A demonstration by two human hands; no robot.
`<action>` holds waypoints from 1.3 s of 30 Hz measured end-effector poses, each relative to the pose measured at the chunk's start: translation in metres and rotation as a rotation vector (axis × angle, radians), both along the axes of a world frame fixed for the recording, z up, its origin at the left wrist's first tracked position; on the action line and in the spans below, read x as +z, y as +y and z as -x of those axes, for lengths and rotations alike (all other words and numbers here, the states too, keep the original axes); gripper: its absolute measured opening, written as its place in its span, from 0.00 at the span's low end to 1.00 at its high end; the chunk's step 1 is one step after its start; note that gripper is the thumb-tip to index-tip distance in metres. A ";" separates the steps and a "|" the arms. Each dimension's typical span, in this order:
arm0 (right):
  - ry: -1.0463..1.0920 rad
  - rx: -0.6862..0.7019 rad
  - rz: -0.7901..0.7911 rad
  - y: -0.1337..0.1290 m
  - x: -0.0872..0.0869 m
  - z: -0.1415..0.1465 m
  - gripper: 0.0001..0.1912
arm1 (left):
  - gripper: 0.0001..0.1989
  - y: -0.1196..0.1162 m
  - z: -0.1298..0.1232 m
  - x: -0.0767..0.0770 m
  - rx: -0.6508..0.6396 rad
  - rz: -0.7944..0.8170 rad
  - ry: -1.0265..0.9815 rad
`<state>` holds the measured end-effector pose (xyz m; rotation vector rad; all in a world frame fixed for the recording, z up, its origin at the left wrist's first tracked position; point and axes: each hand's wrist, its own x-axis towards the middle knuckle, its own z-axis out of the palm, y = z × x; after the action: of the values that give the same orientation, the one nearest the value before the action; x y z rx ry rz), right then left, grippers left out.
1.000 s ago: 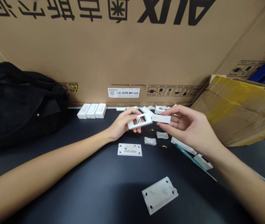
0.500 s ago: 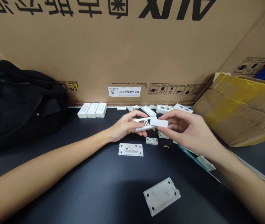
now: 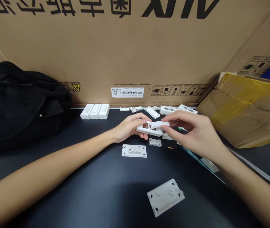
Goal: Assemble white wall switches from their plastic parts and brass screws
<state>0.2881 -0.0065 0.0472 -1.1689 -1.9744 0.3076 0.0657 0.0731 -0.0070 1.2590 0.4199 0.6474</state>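
The white frame (image 3: 152, 132) was held in the air above the dark table (image 3: 89, 180), near the middle of the view. It was rectangular and glossy white, with raised side walls, large openings and a set of narrow crossbars between them. The left hand (image 3: 128, 128) gripped its left end, thumb on top and fingers curled beneath. The right hand (image 3: 193, 129) held the right end of a white cover (image 3: 160, 123) in a narrow pinch between thumb and fingertips. The cover was a plain, smooth, oblong piece, slightly tilted over the frame, its left end at the crossbars; whether that end was seated could not be told. Below the hands lay a white plate (image 3: 138, 155) bearing a small mechanism, and nearer the viewer a pale backplate (image 3: 165, 198) with dark holes at its corners.
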 end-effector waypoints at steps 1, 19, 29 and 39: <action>0.051 -0.007 0.009 0.000 -0.002 0.002 0.05 | 0.14 0.000 0.000 0.000 0.000 0.005 -0.002; -0.204 0.212 -0.178 0.005 -0.005 0.006 0.07 | 0.16 -0.001 0.002 0.004 -0.019 0.016 0.034; -0.145 0.170 -0.291 0.005 -0.013 0.003 0.07 | 0.23 0.000 0.005 0.004 -0.066 0.065 0.015; -0.204 0.237 -0.293 0.006 -0.008 0.002 0.08 | 0.23 0.000 0.005 0.007 -0.089 0.063 0.011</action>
<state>0.2866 -0.0007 0.0391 -0.8069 -2.2514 0.0139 0.0607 0.0726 -0.0002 1.2149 0.3886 0.5478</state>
